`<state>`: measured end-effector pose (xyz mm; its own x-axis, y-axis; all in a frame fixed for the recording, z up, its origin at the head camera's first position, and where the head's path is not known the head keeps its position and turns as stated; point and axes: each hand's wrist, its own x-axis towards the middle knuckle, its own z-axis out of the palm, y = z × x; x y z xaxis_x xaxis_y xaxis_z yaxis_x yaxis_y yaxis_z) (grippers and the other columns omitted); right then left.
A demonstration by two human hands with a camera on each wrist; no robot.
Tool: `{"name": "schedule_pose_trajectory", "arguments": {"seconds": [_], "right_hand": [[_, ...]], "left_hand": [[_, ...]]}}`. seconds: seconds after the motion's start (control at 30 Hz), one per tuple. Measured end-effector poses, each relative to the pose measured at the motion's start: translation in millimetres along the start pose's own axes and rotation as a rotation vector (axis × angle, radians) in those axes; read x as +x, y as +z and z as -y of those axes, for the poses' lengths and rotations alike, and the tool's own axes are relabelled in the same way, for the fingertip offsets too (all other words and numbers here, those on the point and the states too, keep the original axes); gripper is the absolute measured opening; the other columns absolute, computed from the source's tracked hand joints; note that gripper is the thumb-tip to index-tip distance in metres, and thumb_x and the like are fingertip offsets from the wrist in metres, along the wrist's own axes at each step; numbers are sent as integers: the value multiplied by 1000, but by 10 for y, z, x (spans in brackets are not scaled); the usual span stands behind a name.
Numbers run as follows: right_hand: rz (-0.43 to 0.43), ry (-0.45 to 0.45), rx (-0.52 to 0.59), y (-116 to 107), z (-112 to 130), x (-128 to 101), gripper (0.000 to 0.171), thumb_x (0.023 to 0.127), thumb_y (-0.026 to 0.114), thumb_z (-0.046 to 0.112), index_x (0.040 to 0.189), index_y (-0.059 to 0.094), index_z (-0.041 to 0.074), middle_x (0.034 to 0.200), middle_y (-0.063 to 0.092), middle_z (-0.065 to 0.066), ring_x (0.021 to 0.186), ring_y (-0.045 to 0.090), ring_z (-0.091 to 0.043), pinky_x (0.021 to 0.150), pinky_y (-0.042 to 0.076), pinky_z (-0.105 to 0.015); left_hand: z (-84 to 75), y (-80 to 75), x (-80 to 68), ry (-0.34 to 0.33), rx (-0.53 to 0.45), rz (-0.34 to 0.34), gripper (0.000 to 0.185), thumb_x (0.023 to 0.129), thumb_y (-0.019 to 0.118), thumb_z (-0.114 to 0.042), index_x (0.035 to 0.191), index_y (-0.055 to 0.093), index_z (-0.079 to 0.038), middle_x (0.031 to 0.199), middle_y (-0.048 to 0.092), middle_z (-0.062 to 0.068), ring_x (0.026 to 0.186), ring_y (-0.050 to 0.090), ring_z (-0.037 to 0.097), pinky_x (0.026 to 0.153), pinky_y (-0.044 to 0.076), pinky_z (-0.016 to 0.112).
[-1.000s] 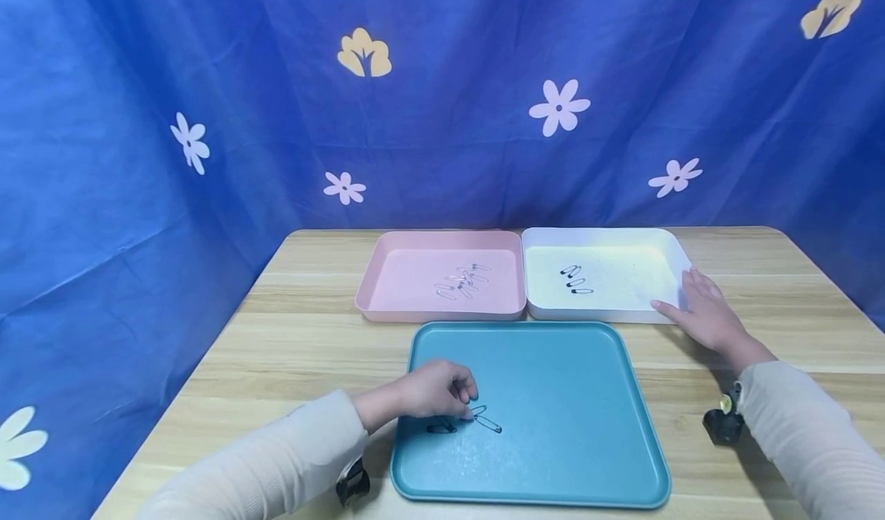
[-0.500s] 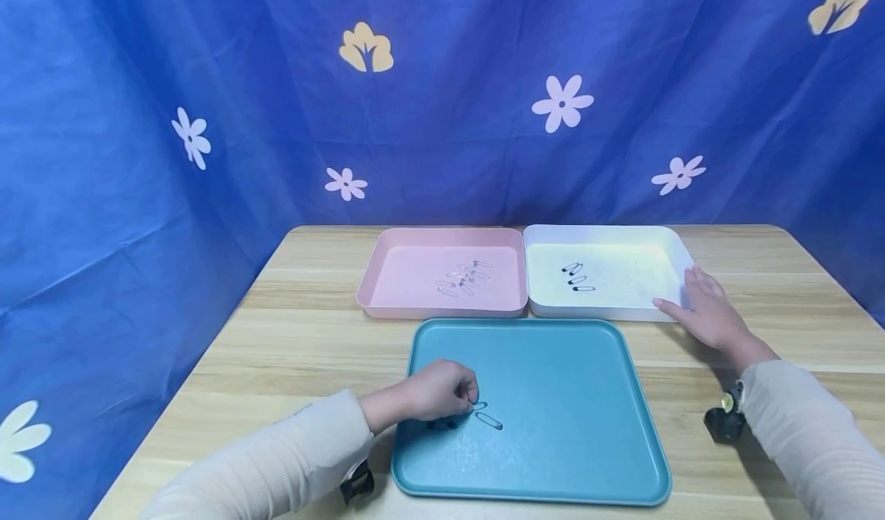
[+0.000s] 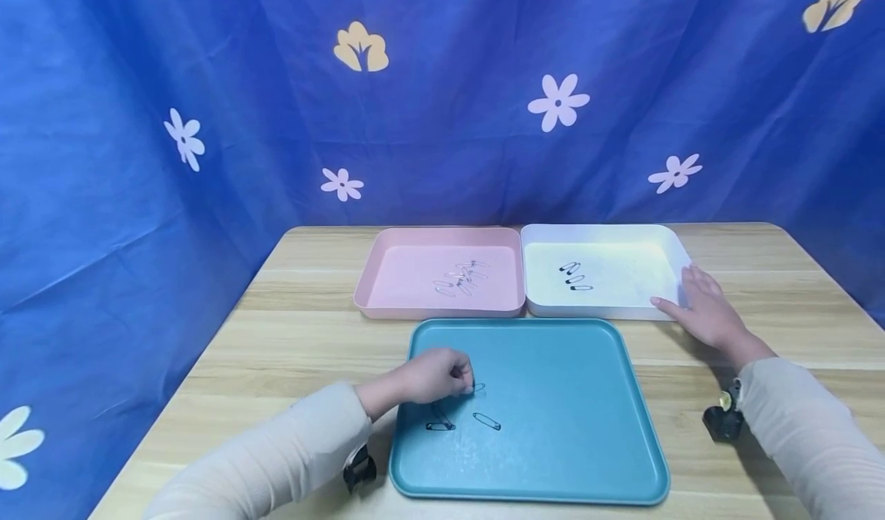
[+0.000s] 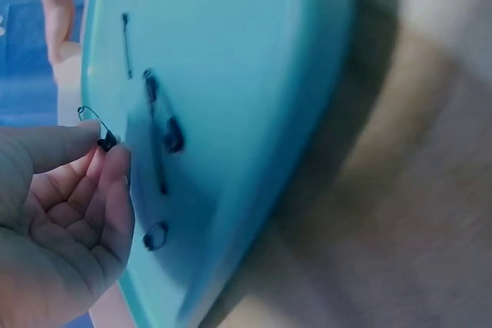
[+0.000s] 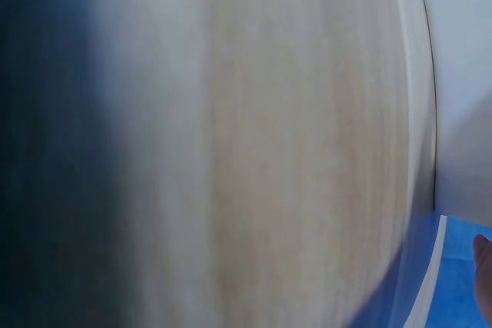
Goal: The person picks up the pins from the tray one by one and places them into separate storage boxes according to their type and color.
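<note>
My left hand hovers just above the teal tray and pinches a black-headed safety pin between thumb and fingertips. The left wrist view shows the same pinch on the pin's head, over the teal tray. Two safety pins lie on that tray: one black-headed, one further right. My right hand rests with straight fingers against the white tray's right rim. The right wrist view is blurred and shows only the table and tray edge.
A pink tray at the back holds several silvery pins; the white tray beside it holds three black-headed pins. A flowered blue cloth hangs behind and to the left of the wooden table.
My left hand has risen and drawn away from me with one pin pinched, leaving two pins on the teal tray. The right hand has stayed put.
</note>
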<state>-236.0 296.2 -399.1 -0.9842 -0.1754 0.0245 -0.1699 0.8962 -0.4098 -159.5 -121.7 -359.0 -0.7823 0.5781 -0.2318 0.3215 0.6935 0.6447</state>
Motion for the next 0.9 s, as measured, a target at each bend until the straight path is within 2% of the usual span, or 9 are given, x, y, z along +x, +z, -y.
{"name": "schedule_pose_trajectory", "arguments": {"seconds": [0.13, 0.27, 0.53, 0.7, 0.83, 0.9], "right_hand": [[2, 5, -5, 4, -2, 7, 89, 86, 36, 52, 129, -2, -17, 134, -4, -35, 124, -6, -42, 97, -1, -54], [0, -2, -8, 5, -4, 10, 89, 86, 36, 51, 129, -1, -17, 133, -4, -35, 124, -5, -42, 98, -2, -52], [4, -4, -13, -3, 6, 17, 89, 86, 36, 52, 129, -1, -17, 133, -4, -35, 124, -4, -43, 98, -2, -52], [15, -3, -20, -11, 22, 25, 89, 86, 35, 52, 129, -2, -16, 134, -5, -35, 124, -5, -43, 98, -2, -52], [9, -10, -19, -24, 32, 8, 88, 86, 36, 51, 129, -1, -17, 133, -3, -36, 123, -4, -43, 98, -2, -52], [8, -8, -18, -28, 29, -2, 88, 86, 36, 51, 128, -1, -18, 133, -3, -36, 123, -4, -44, 98, -2, -52]], "left_hand": [[-21, -82, 73, -20, -32, -14, 13, 84, 54, -7, 71, 55, -9, 67, 55, -2, 62, 51, 9, 53, 42, 23], [-52, -182, 180, -5, -44, -47, 11, 84, 54, -9, 73, 55, -10, 67, 56, -2, 63, 53, 9, 56, 43, 24], [-147, -358, 513, -16, -295, -126, 3, 81, 57, -5, 80, 58, -3, 74, 58, 3, 70, 54, 13, 66, 46, 25], [-241, -378, 740, -25, -351, -176, 4, 78, 60, -3, 82, 60, -1, 75, 58, 1, 70, 51, 12, 64, 44, 22], [-292, -345, 895, -15, -384, -187, 5, 78, 60, -1, 83, 61, 0, 76, 59, 3, 68, 50, 11, 60, 43, 20], [-312, -319, 956, -16, -430, -182, 6, 78, 59, 0, 85, 60, 1, 78, 60, 7, 67, 51, 11, 61, 44, 19]]}}
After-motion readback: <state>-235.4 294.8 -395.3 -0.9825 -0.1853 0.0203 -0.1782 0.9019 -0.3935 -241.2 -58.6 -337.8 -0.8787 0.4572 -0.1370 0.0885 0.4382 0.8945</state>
